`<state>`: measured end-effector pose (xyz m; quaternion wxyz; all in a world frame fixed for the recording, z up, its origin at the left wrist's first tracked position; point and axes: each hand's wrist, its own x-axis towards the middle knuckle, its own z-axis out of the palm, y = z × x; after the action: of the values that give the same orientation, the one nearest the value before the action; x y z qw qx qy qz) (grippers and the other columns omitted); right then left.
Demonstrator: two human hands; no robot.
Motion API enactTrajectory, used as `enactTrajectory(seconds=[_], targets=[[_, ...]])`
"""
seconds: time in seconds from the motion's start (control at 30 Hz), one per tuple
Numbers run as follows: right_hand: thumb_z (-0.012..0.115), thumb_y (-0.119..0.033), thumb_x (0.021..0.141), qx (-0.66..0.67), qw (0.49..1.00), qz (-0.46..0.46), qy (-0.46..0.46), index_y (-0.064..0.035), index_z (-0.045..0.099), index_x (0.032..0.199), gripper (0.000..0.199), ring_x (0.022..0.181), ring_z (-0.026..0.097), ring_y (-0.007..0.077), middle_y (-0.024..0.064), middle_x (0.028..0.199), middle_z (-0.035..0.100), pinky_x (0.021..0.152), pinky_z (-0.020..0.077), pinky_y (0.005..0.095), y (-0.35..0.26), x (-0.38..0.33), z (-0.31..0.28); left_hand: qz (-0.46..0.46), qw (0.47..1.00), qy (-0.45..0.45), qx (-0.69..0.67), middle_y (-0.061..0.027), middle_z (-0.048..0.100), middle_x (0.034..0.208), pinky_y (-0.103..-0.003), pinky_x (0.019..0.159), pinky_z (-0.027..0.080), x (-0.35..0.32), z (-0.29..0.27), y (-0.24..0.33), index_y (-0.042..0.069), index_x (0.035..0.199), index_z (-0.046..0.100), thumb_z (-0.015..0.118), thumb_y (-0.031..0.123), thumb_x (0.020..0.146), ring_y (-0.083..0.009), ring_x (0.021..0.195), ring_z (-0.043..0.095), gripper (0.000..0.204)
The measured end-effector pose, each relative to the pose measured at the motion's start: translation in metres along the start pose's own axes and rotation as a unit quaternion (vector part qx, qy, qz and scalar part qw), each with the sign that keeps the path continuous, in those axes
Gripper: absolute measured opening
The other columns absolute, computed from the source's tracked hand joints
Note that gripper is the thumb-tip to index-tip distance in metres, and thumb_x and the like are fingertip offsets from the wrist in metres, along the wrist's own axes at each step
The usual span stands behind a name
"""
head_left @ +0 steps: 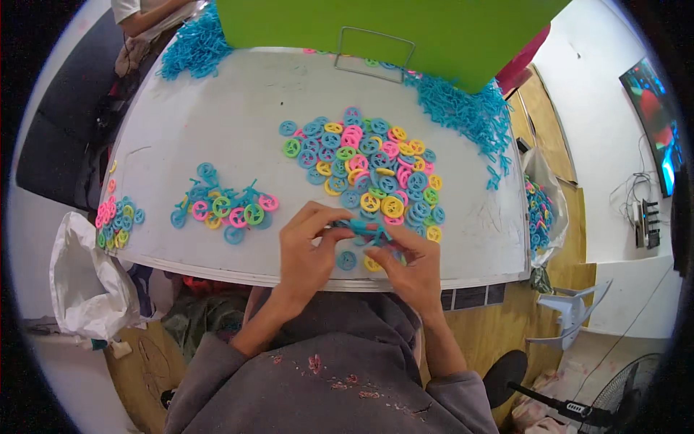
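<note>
Both my hands meet over the near edge of the white table (217, 116). My left hand (307, 246) and my right hand (408, 264) pinch a small blue plastic frame piece (361, 229) between their fingertips. A blue wheel (346, 260) and a yellow wheel (371, 265) lie on the table just under my hands. A big pile of loose wheels (365, 170) in blue, yellow, pink and green lies right beyond my fingers. To the left sits a cluster of assembled little toy bicycles (224, 206).
Heaps of blue frame pieces lie at the far left (191, 47) and far right (466, 108) of the table. A green board (376, 29) with a wire stand rises at the back. A small wheel pile (116, 217) sits at the left edge. White bags hang left (87, 282) and right (542, 210).
</note>
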<state>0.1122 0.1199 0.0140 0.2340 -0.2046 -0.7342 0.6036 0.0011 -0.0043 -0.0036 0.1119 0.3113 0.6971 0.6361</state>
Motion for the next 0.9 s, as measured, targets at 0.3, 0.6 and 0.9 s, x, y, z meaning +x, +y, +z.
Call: enactTrajectory(seconds=[0.3, 0.6, 0.9], targets=[[0.071, -0.008, 0.079, -0.218, 0.971, -0.096, 0.037, -0.0003, 0.069, 0.1, 0.022, 0.083, 0.065, 0.0148, 0.0111, 0.093, 0.07, 0.075, 0.049, 0.0266, 0.008, 0.024, -0.039, 0.12, 0.944, 0.134, 0.276, -0.008, 0.065, 0.09, -0.034, 0.073, 0.044, -0.013, -0.042, 0.012, 0.006, 0.099, 0.067, 0.071, -0.001, 0.072, -0.0241, 0.08, 0.058, 0.029], [0.072, -0.03, 0.08, -0.477, 0.835, -0.022, 0.273, -0.0022, 0.063, 0.108, 0.041, 0.077, 0.065, 0.0234, 0.012, 0.094, 0.067, 0.072, 0.05, 0.029, 0.093, 0.089, -0.195, 0.087, 0.816, 0.299, 0.487, -0.0058, 0.058, 0.102, -0.035, 0.078, 0.039, 0.006, -0.097, -0.022, 0.007, 0.105, 0.066, 0.064, 0.008, 0.084, -0.0236, 0.084, 0.045, 0.021], [0.071, -0.002, 0.078, -0.137, 0.968, -0.021, 0.208, 0.001, 0.063, 0.101, 0.024, 0.076, 0.06, 0.0093, 0.0049, 0.089, 0.064, 0.068, 0.0473, 0.0212, 0.047, 0.054, -0.133, 0.166, 0.921, 0.239, 0.26, -0.0115, 0.06, 0.102, -0.037, 0.079, 0.045, -0.006, -0.045, 0.002, 0.002, 0.107, 0.064, 0.063, 0.0, 0.081, -0.027, 0.096, 0.056, 0.026]])
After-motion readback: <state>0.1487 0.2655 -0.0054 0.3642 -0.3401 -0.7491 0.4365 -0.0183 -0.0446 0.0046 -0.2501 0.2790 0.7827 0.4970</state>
